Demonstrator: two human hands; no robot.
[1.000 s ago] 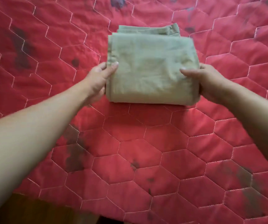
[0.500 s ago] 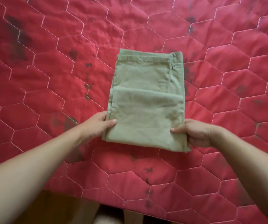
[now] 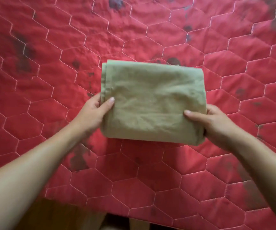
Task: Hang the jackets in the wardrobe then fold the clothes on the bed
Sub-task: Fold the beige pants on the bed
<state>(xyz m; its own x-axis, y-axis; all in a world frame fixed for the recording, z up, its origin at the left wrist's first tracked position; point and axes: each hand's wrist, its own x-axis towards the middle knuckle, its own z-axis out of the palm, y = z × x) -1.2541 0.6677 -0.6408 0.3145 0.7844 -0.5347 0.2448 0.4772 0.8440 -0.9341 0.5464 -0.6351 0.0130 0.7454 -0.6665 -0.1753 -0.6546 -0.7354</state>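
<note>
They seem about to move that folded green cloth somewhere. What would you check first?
1. Left hand grips the folded green garment at its left edge: ok.
2. Right hand grips its right edge: ok.
3. Fold compact, no loose end hanging: ok.
4. Garment lifted off the red quilt: cannot tell.
5. Where it goes next: cannot tell.

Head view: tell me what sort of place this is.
Likely a bedroom: a red quilted bedspread with a folded green garment, and wooden floor past its edge.
</note>
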